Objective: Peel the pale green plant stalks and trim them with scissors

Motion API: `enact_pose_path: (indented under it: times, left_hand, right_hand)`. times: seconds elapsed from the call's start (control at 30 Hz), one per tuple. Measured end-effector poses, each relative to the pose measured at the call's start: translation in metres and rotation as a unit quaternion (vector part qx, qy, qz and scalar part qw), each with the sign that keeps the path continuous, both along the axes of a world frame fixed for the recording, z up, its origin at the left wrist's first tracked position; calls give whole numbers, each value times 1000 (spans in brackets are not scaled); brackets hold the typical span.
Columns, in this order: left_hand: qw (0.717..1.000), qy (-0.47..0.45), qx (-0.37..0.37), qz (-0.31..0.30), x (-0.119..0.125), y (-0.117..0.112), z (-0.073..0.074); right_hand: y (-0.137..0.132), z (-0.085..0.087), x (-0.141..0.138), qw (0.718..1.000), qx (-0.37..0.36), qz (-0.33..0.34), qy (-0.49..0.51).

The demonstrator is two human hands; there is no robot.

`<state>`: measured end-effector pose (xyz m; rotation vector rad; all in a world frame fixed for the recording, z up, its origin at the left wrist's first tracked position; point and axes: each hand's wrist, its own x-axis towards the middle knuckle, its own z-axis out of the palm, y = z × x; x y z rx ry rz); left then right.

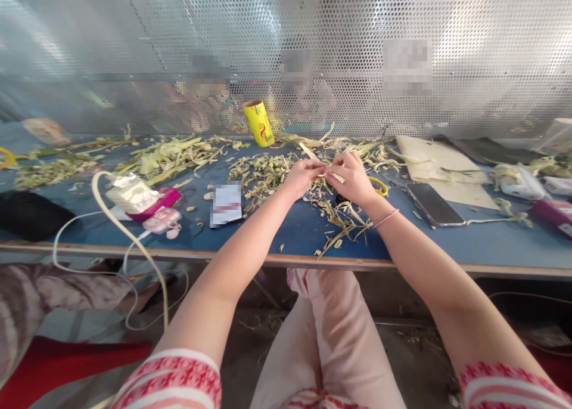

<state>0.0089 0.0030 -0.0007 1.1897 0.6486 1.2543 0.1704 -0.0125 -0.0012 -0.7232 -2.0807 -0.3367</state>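
Both hands meet over the blue table, fingertips pinched together on a pale strip of dried leaf (308, 152). My left hand (302, 179) is closed, with thumb and fingers at the strip's left side. Touching it from the right, my right hand (351, 179) is closed too, its fingers bent over the strip. The fingers hide much of the strip. Around and under the hands lies a loose heap of dried leaf scraps (272, 169). A yellow loop-shaped handle (381, 187) shows just beside my right wrist, partly covered.
A yellow tube (259, 124) leans near the perforated metal partition (357, 57). Left stand a leaf pile (172, 158), a power adapter (134, 195) with cables and a blurred card (226, 203). Right lie a phone (434, 204) and cardboard (440, 164). Another person's leg (67, 290) is at left.
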Motion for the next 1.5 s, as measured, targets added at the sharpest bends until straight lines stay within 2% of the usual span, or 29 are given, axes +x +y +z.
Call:
enact_pose_path:
  times: [0.17, 0.37, 0.5, 0.6, 0.7, 0.83, 0.93, 1.2, 1.33, 1.5]
  left_hand:
    - [995, 69, 72, 15, -1, 2, -4]
    - [971, 180, 153, 43, -1, -3, -2]
    - [960, 213, 170, 61, -2, 0, -5]
    - [963, 207, 163, 63, -3, 1, -6]
    - [967, 198, 146, 70, -5, 2, -5]
    - [965, 205, 143, 84, -6, 5, -4]
    - [960, 220, 142, 96, -6, 7, -6]
    - [963, 217, 140, 78, -3, 2, -6]
    - [963, 219, 144, 57, -1, 0, -6]
    - [968, 203, 144, 41, 2, 1, -8]
  right_hand:
    - [4, -1, -2, 993, -56, 3, 106]
    - [11, -4, -1, 965, -167, -3, 202]
    - [14, -4, 0, 951, -238, -7, 199]
    - [15, -4, 3, 936, -310, -22, 168]
    - [16, -4, 5, 922, -343, -29, 179]
    - [20, -6, 6, 908, -346, 15, 235]
    - [19, -5, 5, 909, -331, 20, 253]
    - [8, 0, 2, 959, -215, 47, 177]
    - [8, -2, 2, 971, -187, 64, 135]
    - [14, -8, 1, 977, -172, 49, 119]
